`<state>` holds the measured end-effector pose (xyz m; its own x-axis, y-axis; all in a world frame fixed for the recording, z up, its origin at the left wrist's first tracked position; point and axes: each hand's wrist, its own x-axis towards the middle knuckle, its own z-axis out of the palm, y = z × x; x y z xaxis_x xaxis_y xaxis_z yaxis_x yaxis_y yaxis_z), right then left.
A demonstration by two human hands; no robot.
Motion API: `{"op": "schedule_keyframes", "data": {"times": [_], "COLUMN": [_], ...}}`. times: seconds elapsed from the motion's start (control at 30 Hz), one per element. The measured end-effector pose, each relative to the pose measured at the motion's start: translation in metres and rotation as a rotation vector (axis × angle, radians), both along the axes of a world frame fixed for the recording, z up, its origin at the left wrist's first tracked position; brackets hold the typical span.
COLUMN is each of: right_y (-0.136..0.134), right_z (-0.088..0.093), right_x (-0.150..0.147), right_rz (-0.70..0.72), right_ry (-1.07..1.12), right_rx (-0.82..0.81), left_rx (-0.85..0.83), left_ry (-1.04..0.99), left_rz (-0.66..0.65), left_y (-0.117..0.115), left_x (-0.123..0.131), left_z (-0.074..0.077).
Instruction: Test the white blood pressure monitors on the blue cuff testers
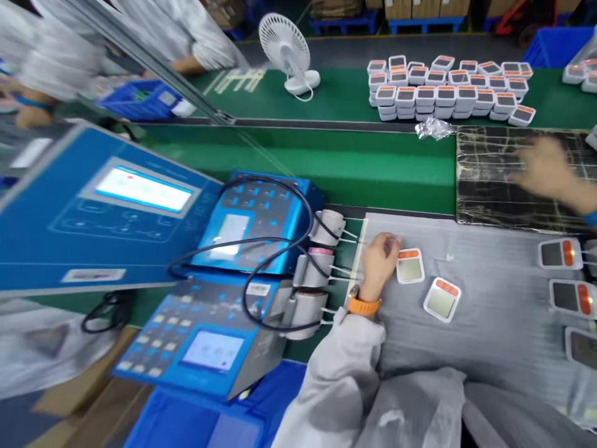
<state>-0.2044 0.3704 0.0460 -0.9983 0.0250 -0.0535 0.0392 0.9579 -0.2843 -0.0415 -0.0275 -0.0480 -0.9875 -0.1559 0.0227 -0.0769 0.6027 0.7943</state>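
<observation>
My left hand (380, 261), with an orange watch strap at the wrist, rests on the grey mat with its fingers curled. Whatever is inside them, if anything, is hidden. Right beside its fingertips lies a small white square device (410, 266) with a grey screen and an orange strip; I cannot tell whether they touch. A second such device (442, 300) lies tilted a little nearer to me. My right hand (548, 171), smeared by motion, is over a black taped board (489, 186) at the right; its fingers cannot be made out.
Blue test instruments (186, 336) with cables and white cylindrical clamps (310, 311) stand left of the mat (485, 348). Several similar devices (566, 295) line the right side. Stacked devices (445, 93) and a white fan (286, 50) occupy the far bench. Co-workers' sleeves (140, 37) show upper left.
</observation>
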Motion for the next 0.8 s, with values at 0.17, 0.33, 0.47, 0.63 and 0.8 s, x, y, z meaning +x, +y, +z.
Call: {"op": "schedule_keyframes", "data": {"times": [0.17, 0.33, 0.47, 0.63, 0.8], "right_y": [-0.163, -0.213, -0.223, -0.247, -0.296], "right_z": [-0.047, -0.088, -0.082, -0.055, -0.06], "right_x": [0.126, 0.182, 0.168, 0.131, 0.125], "right_rz": [0.776, 0.819, 0.857, 0.551, -0.013], "right_ry": [-0.111, 0.003, -0.062, -0.382, -0.634], "right_rx": [-0.219, -0.126, -0.112, -0.393, -1.264], "left_rx": [-0.141, -0.401, -0.572, -0.463, -0.41], "left_ry": [0.048, 0.227, 0.189, 0.008, 0.061], "left_rz": [0.067, 0.096, -0.115, -0.519, -0.479], "left_y": [-0.002, -0.055, -0.097, -0.111, -0.119], "left_x": [0.029, 0.018, -0.019, -0.057, -0.062], "left_z": [0.025, 0.053, 0.069, 0.058, 0.043]}}
